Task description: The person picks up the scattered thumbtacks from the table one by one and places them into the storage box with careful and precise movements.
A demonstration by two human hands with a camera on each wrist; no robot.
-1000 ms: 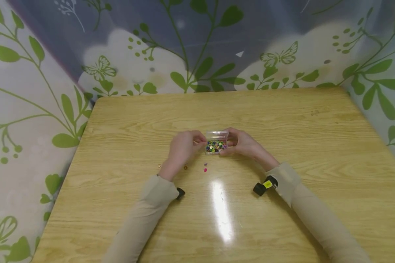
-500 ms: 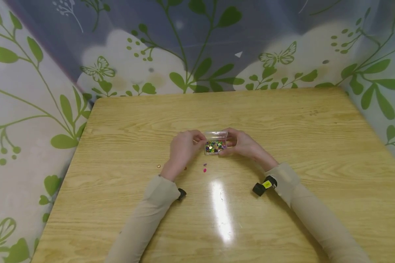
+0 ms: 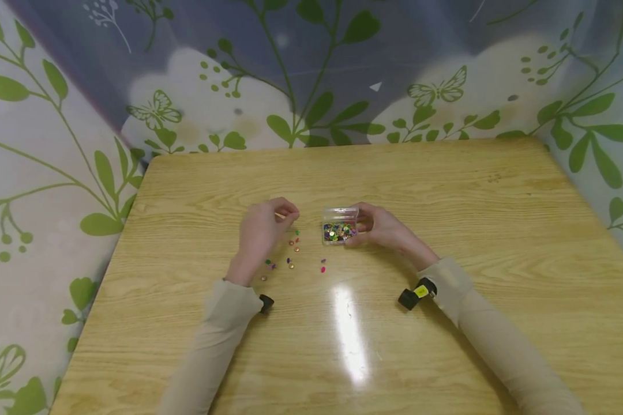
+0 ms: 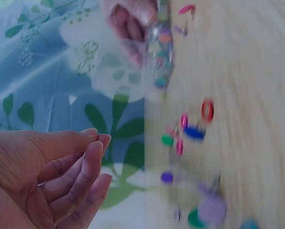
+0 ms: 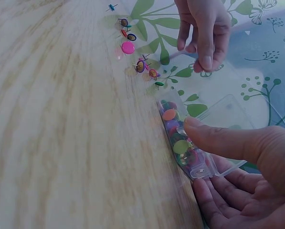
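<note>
In the head view my right hand (image 3: 386,227) grips a small clear plastic box (image 3: 340,234) by its right end. Its hinged lid (image 3: 340,213) is raised, and colourful thumbtacks fill the inside. The right wrist view shows the right thumb (image 5: 228,140) along the box's side with fingers beneath it. My left hand (image 3: 263,227) is over the table left of the box, apart from it. Thumb and fingertips come together in the left wrist view, with nothing visible between them. Several loose thumbtacks (image 3: 291,266) in mixed colours lie beside and below this hand.
A pink thumbtack (image 3: 323,269) and a purple thumbtack (image 3: 323,261) lie just in front of the box. The wood-grain table (image 3: 446,173) meets a leaf-patterned wall covering (image 3: 187,98) at its back edge. Glare marks the table's front middle.
My left hand has moved left, away from the box edge, uncovering several thumbtacks on the table. The right hand and the box have stayed in place.
</note>
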